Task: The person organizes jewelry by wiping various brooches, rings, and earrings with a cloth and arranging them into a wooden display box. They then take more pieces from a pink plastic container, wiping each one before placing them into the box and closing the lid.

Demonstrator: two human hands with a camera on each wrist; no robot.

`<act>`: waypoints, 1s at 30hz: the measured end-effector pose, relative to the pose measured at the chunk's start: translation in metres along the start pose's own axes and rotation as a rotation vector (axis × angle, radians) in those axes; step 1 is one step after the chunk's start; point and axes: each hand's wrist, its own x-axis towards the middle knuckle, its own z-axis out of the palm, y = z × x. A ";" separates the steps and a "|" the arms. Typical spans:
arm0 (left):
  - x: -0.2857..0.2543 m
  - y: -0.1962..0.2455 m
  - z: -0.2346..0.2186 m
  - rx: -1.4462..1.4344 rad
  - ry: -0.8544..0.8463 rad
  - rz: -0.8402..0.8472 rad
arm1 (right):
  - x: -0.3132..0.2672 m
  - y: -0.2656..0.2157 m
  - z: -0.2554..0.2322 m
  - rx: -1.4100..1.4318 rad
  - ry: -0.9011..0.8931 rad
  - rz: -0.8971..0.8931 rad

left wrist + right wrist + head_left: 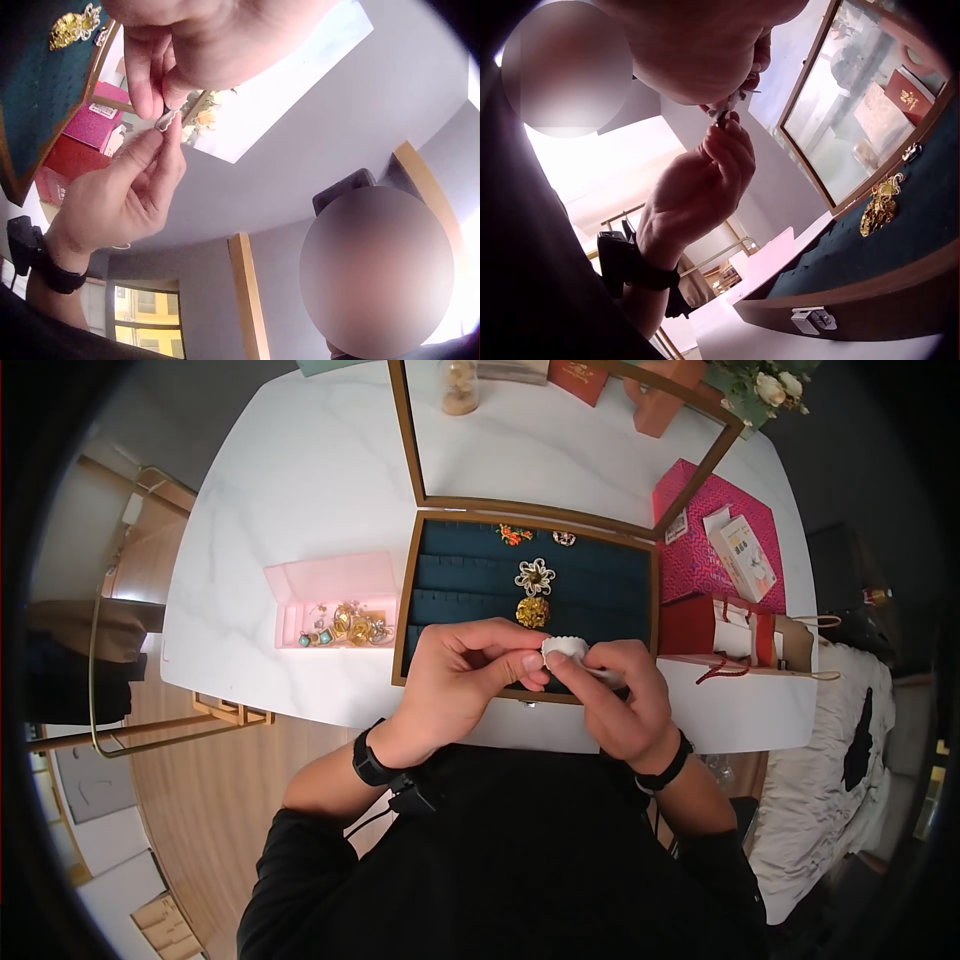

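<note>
Both hands meet over the front edge of a wooden display case point(460, 630) lined in dark green. The right hand point(630, 700) pinches a small white scalloped-edged piece point(566, 649), perhaps cloth. Fingertips of the left hand point(450, 685) pinch something small at its left side; what it is stays mostly hidden. In the left wrist view the white-edged piece point(166, 118) lies between both hands' fingertips. Inside the case lie a gold brooch point(533, 612), a silvery flower brooch point(535, 577), a red-orange brooch point(514, 535) and a small dark-and-light one point(564, 539).
An open pink box point(285, 622) of jewellery stands left of the case. The case's glass lid point(412, 440) is raised at the back. To the right are a magenta box point(700, 490), a small white box point(742, 555) and a red bag point(687, 630). Flowers point(770, 390) stand back right.
</note>
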 end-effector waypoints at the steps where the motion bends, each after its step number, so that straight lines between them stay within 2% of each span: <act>1: 0.000 0.000 0.000 -0.012 -0.002 0.009 | -0.002 -0.001 0.001 0.002 -0.001 0.001; 4: 0.000 0.001 -0.001 0.011 0.006 0.019 | -0.006 -0.002 0.003 0.039 -0.020 0.017; 6: 0.000 0.001 -0.003 -0.008 -0.002 0.015 | -0.004 -0.001 0.002 0.015 -0.024 -0.063; 10: 0.001 0.003 -0.001 -0.018 -0.012 0.021 | -0.002 0.000 -0.003 0.012 -0.059 -0.011; 13: -0.001 0.002 -0.002 -0.041 -0.004 -0.008 | -0.005 0.000 0.001 0.003 -0.036 -0.064; 17: -0.001 0.000 -0.002 -0.067 -0.015 0.009 | 0.003 -0.002 -0.006 0.098 -0.095 0.064; 20: -0.001 0.002 0.000 -0.082 0.006 -0.077 | 0.003 -0.001 -0.002 0.122 -0.055 -0.012; 23: -0.002 -0.002 -0.001 -0.114 -0.011 0.015 | 0.004 -0.001 -0.004 0.085 -0.024 0.034; 26: -0.002 0.002 0.001 -0.077 -0.005 -0.072 | 0.003 0.002 -0.007 0.139 -0.100 -0.008; 29: 0.000 0.001 -0.001 -0.083 -0.015 -0.034 | 0.000 0.006 -0.002 0.013 -0.003 -0.006; 30: 0.001 0.001 -0.001 -0.075 -0.008 -0.061 | -0.002 0.006 -0.001 0.022 0.020 0.064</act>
